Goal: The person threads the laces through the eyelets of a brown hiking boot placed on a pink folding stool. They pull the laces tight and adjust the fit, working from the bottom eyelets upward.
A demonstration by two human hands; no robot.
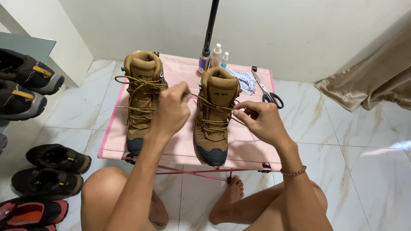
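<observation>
Fingertips of the left hand [171, 109] are hidden behind its own knuckles; only the pinch at the top shows, thumb and forefinger closed on one end of the tan lace [201, 100]. The right hand [259, 122] has its fingers curled together and clamped on the other end of the same lace, though the exact contact point is hard to make out against the skin. The lace runs taut between the two pinches, crossing the upper eyelets of the right boot [215, 115].

That boot stands upright on the pink folding table [180, 145], directly between the two sets of fingers, long axis running from the person toward the wall, toe nearest the person and heel and open collar toward the wall. The left boot [142, 100] stands parallel beyond the left fingers, partly covered by the left wrist, its lace loose and looped.

Past the right fingers, toward the wall, lie a pair of scissors [266, 90] and a crumpled printed cloth [245, 80]. Three small bottles [215, 56] stand at the far table edge beside a dark pole [210, 26], whose top is cut off by the frame. Dark shoes [51, 169] line the floor at the left edge, several cut off. A brown curtain [372, 77] hangs at the right.
</observation>
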